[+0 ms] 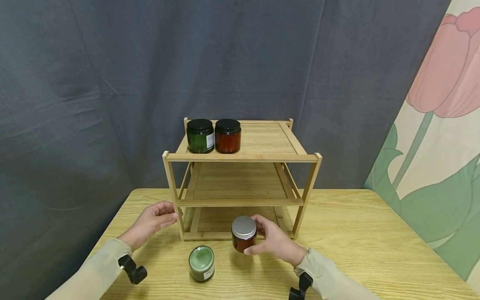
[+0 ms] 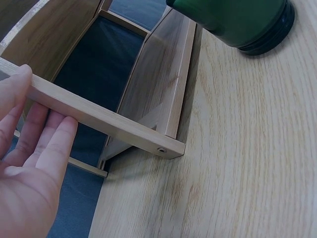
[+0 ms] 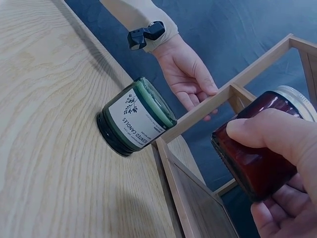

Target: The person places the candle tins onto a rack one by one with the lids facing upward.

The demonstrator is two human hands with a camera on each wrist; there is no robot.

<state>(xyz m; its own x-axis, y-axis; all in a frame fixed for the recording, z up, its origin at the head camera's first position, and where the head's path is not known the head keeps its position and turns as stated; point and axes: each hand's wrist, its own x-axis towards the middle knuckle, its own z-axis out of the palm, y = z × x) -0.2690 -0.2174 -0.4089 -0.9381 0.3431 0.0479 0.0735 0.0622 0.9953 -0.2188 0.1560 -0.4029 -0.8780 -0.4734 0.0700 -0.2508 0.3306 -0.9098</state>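
Note:
My right hand [image 1: 275,241] holds an amber glass jar [image 1: 243,238] with a silver lid, thumb on one side and fingers around the other. The jar is in front of the bottom tier of a three-tier bamboo shelf [image 1: 240,202]. At the shelf's front left post [image 2: 106,118], my left hand [image 1: 153,223] pinches the wood between thumb and fingers. Between the hands, nearer to me, a green glass candle [image 1: 201,264] stands on the table. Its white label [image 3: 132,116] reads "SCENTED CANDLES", and its base is black.
On the top tier, at the left, stand a green jar [image 1: 201,137] and a reddish-brown jar [image 1: 228,137], both with black lids. The shelf rests on a wood-grain table [image 1: 348,250]. Behind hangs a dark grey-blue curtain [image 1: 240,62]; a tulip-patterned cloth [image 1: 423,137] is at the right.

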